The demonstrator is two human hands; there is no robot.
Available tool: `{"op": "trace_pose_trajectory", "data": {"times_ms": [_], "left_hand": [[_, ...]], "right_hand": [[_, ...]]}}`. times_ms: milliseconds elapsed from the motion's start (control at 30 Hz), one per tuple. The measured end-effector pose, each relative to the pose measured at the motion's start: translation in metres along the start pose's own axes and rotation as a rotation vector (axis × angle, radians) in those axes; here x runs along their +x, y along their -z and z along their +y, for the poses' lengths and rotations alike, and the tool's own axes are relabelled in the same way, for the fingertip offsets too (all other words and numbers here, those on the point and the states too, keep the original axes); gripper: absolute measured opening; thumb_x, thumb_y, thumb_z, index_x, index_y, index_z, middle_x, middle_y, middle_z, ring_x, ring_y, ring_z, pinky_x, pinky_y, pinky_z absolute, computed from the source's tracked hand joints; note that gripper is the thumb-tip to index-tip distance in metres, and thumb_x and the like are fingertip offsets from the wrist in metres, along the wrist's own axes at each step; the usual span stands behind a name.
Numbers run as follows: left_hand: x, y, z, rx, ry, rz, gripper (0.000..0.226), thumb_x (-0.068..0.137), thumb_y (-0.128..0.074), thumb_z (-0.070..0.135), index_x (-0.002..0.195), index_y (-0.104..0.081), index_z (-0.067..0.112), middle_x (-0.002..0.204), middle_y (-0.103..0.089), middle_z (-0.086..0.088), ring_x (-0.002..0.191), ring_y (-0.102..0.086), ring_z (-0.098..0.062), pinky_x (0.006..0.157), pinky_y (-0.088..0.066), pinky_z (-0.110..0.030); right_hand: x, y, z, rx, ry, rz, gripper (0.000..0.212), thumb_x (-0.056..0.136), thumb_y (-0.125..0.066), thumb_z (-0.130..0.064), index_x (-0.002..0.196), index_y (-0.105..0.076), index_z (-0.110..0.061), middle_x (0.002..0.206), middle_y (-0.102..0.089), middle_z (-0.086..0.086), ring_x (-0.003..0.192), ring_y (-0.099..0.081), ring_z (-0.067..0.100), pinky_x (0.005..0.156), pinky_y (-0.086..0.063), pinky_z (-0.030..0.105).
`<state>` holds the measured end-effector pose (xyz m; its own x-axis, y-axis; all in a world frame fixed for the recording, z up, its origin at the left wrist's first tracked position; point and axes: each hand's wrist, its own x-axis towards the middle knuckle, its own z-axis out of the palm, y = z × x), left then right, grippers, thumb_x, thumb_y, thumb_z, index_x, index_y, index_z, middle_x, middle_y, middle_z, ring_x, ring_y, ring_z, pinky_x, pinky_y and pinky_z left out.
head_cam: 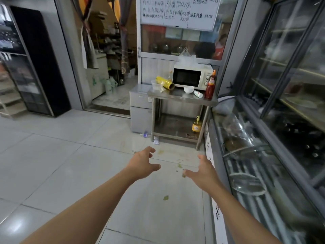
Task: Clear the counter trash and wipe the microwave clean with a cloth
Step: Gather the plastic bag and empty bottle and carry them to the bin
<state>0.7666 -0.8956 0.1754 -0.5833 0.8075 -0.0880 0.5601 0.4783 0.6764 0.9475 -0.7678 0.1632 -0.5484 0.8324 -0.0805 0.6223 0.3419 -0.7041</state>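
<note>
A steel table (179, 97) at the far wall carries a microwave (190, 78), yellow wrap roll (164, 82), white bowl (189, 89), fallen small bottle (198, 94) and red sauce bottle (210, 87) at right.

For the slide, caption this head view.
Empty left hand and right hand reach toward cream microwave on cluttered steel table.

There is only one view. The camera sits on the person's head and looks forward and down. Closest to it are two bare arms, reaching out from the bottom edge, with the left hand (143, 163) and right hand (204, 170) spread open and holding nothing. Far past the fingers stands a metal table (182, 98) with a microwave (190, 78). Nearer, the floor (61, 155) lies under both hands.
</note>
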Motion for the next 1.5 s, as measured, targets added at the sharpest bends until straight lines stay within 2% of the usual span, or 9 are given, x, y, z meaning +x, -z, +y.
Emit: {"op": "trace_pose_trajectory", "data": {"times_ms": [133, 367, 500, 667, 800, 1000, 1167, 1400, 1500], "left_hand": [[0.08, 0.016, -0.002, -0.009, -0.026, -0.012, 0.062, 0.079, -0.072, 0.035, 0.132, -0.043, 0.022, 0.127, -0.054, 0.0, 0.109, -0.055, -0.018, 0.088, -0.049, -0.029], [0.215, 0.054, 0.003, 0.048, -0.12, -0.035, 0.06, 0.08, -0.07, 0.038, 0.131, -0.042, 0.021, 0.126, -0.054, 0.001, 0.105, -0.055, -0.016, 0.078, -0.043, -0.024], [0.276, 0.063, 0.007, 0.05, -0.142, -0.05, 0.063, 0.08, -0.071, 0.035, 0.133, -0.041, 0.019, 0.127, -0.055, -0.001, 0.11, -0.055, -0.019, 0.092, -0.047, -0.03], [0.347, 0.062, 0.012, 0.027, -0.143, -0.063, 0.063, 0.079, -0.071, 0.035, 0.132, -0.041, 0.02, 0.124, -0.056, -0.001, 0.105, -0.054, -0.015, 0.086, -0.045, -0.025], [0.408, 0.055, 0.02, 0.034, -0.134, -0.04, 0.063, 0.079, -0.071, 0.036, 0.132, -0.041, 0.021, 0.126, -0.056, -0.002, 0.11, -0.055, -0.017, 0.094, -0.046, -0.031], [0.501, 0.049, 0.045, 0.0, -0.075, 0.004, 0.062, 0.08, -0.071, 0.031, 0.132, -0.04, 0.021, 0.127, -0.054, -0.002, 0.113, -0.053, -0.018, 0.095, -0.047, -0.031], [0.57, 0.051, 0.062, -0.015, -0.034, 0.056, 0.061, 0.08, -0.07, 0.032, 0.133, -0.04, 0.022, 0.126, -0.053, 0.001, 0.105, -0.056, -0.015, 0.074, -0.048, -0.02], [0.647, 0.051, 0.057, -0.031, 0.034, 0.069, 0.063, 0.079, -0.071, 0.034, 0.132, -0.041, 0.021, 0.124, -0.055, 0.0, 0.11, -0.054, -0.016, 0.092, -0.047, -0.029], [0.684, 0.055, 0.051, -0.025, 0.036, 0.066, 0.062, 0.079, -0.071, 0.034, 0.131, -0.042, 0.021, 0.123, -0.056, 0.0, 0.107, -0.054, -0.016, 0.092, -0.047, -0.03]], "right_hand": [[0.068, -0.002, -0.019, -0.022, 0.003, 0.032, 0.08, 0.078, -0.071, -0.038, 0.14, -0.027, -0.015, 0.139, -0.038, 0.005, 0.124, -0.043, 0.022, 0.094, -0.038, 0.029], [0.189, -0.005, -0.055, 0.001, -0.023, 0.088, 0.081, 0.08, -0.07, -0.037, 0.144, -0.024, -0.016, 0.149, -0.029, 0.003, 0.132, -0.036, 0.02, 0.092, -0.037, 0.025], [0.244, -0.005, -0.065, 0.01, -0.044, 0.116, 0.082, 0.079, -0.071, -0.037, 0.143, -0.026, -0.017, 0.149, -0.029, 0.003, 0.134, -0.033, 0.021, 0.099, -0.035, 0.029], [0.313, -0.001, -0.069, 0.029, -0.042, 0.112, 0.079, 0.078, -0.072, -0.037, 0.141, -0.028, -0.02, 0.146, -0.032, 0.003, 0.131, -0.038, 0.022, 0.101, -0.037, 0.032], [0.378, 0.007, -0.066, 0.035, -0.032, 0.102, 0.081, 0.077, -0.072, -0.037, 0.142, -0.026, -0.02, 0.146, -0.032, 0.001, 0.131, -0.037, 0.022, 0.103, -0.036, 0.035], [0.494, 0.024, -0.063, 0.05, 0.006, 0.072, 0.083, 0.074, -0.075, -0.04, 0.141, -0.03, -0.02, 0.145, -0.036, 0.001, 0.129, -0.039, 0.021, 0.101, -0.038, 0.033], [0.581, 0.036, -0.066, 0.022, 0.038, 0.038, 0.086, 0.073, -0.075, -0.044, 0.141, -0.027, -0.025, 0.143, -0.039, 0.001, 0.122, -0.048, 0.019, 0.086, -0.04, 0.03], [0.667, 0.032, -0.071, 0.021, 0.076, -0.021, 0.084, 0.074, -0.075, -0.04, 0.14, -0.026, -0.023, 0.142, -0.037, 0.004, 0.124, -0.046, 0.021, 0.089, -0.042, 0.03], [0.702, 0.027, -0.076, 0.025, 0.071, -0.027, 0.084, 0.075, -0.075, -0.039, 0.14, -0.026, -0.022, 0.143, -0.036, 0.004, 0.125, -0.045, 0.022, 0.091, -0.042, 0.03]]}}
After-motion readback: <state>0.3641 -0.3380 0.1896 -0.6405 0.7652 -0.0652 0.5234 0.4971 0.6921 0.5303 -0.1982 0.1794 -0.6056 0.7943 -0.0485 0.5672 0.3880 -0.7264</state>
